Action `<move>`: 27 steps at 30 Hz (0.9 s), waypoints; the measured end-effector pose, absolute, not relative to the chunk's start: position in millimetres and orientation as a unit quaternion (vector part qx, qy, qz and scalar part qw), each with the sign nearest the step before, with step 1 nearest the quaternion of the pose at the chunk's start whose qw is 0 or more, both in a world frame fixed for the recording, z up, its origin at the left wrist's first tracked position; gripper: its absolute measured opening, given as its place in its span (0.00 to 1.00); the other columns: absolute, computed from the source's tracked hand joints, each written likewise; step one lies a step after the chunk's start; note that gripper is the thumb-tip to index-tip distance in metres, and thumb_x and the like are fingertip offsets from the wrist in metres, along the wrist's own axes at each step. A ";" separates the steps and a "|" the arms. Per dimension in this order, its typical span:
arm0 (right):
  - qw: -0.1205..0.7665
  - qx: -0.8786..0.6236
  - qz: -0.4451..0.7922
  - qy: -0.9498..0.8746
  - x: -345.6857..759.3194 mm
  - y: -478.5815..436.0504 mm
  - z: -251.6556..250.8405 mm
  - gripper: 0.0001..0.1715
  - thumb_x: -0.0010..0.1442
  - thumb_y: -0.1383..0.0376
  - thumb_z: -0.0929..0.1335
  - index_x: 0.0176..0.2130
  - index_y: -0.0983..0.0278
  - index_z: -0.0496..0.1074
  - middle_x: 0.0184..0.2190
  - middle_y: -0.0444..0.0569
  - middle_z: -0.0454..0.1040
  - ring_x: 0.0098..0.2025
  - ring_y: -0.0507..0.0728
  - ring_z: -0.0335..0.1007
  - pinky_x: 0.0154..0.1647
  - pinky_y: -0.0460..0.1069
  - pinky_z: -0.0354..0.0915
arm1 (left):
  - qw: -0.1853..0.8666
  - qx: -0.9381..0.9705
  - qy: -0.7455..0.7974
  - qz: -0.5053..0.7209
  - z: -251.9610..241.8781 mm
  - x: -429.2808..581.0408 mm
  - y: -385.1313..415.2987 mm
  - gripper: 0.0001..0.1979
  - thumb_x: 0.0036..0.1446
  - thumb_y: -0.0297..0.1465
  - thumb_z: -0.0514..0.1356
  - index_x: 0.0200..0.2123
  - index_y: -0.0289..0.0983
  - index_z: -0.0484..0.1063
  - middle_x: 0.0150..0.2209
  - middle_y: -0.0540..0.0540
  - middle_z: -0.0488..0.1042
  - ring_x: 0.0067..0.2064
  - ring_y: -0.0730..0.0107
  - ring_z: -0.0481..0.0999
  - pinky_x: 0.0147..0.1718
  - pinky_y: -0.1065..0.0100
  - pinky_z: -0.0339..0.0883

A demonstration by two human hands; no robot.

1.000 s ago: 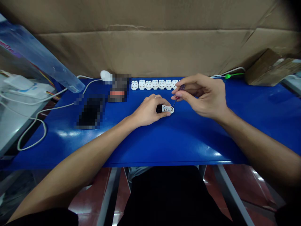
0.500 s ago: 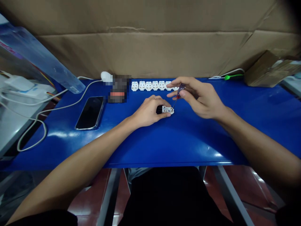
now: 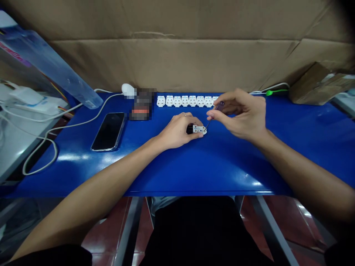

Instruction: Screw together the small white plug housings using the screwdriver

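Head view: where's the connector point(image 3: 198, 129)?

Under the left hand point(image 3: 179, 130), on the counter point(image 3: 249, 166), its fingers point(image 3: 192, 122) curled over the black end.

And the right hand point(image 3: 241, 115)?

Its fingers point(image 3: 222, 115) pinch a screwdriver point(image 3: 211, 120), tip at the connector's right end, in front of a row of white blocks point(image 3: 185, 101).

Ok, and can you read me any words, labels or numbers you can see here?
Nothing can be read clearly.
Pink print on the clear plastic sleeve: too blurred to read.
Small white label on the sleeve's end: too small to read.
Pixelated box: obscured.
White plastic piece in the left hand: any markings too small to read.
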State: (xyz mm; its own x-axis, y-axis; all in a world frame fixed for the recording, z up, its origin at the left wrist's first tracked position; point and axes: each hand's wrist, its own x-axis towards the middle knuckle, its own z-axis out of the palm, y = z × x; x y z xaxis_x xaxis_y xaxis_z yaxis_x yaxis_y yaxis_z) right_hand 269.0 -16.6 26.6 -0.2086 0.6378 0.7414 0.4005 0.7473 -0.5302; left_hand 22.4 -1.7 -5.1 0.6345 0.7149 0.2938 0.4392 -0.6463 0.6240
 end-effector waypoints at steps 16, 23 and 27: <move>0.493 -0.319 0.224 -0.778 271.6 -21.0 37.6 0.13 0.70 0.56 0.80 0.53 0.53 0.83 0.37 0.42 0.88 0.38 0.60 0.92 0.39 0.52 0.89 | 0.257 0.859 0.345 0.277 -8.0 22.2 -0.6 0.14 0.65 0.37 0.76 0.53 0.43 0.87 0.48 0.44 0.85 0.45 0.57 0.83 0.50 0.53 0.75; 0.494 -0.331 0.110 -0.796 270.3 -17.0 28.2 0.13 0.69 0.56 0.81 0.51 0.55 0.82 0.35 0.42 0.86 0.30 0.57 0.88 0.30 0.49 0.80 | 0.254 0.860 0.343 0.281 -7.6 21.6 -1.6 0.13 0.66 0.36 0.76 0.52 0.43 0.87 0.48 0.44 0.86 0.46 0.57 0.84 0.51 0.54 0.75; 0.450 -0.290 0.184 -0.825 276.6 -12.1 28.6 0.18 0.77 0.57 0.74 0.63 0.54 0.78 0.49 0.46 0.88 0.43 0.58 0.92 0.43 0.50 0.87 | 0.261 0.860 0.333 0.287 -6.5 21.8 -2.1 0.12 0.67 0.36 0.75 0.52 0.42 0.87 0.50 0.45 0.87 0.50 0.56 0.85 0.54 0.54 0.75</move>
